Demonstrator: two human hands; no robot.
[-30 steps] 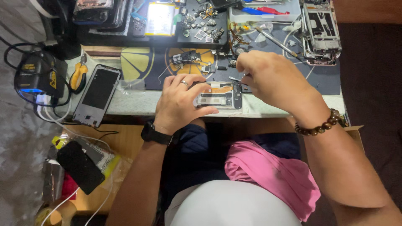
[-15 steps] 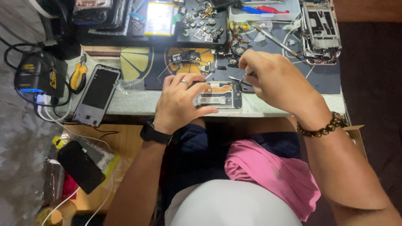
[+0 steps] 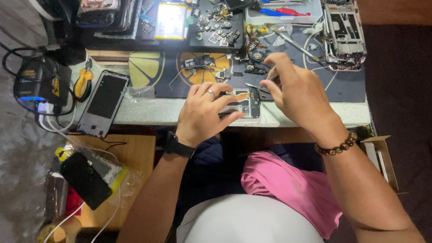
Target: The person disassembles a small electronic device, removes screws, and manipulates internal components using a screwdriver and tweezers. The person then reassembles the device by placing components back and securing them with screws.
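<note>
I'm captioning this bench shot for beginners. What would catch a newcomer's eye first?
Two bare hands meet at the bench's front edge: the left hand pins an opened phone while the right hand pinches a thin tool over it. Behind lies a dark mat strewn with small parts; a pink cloth covers the lap.
</note>
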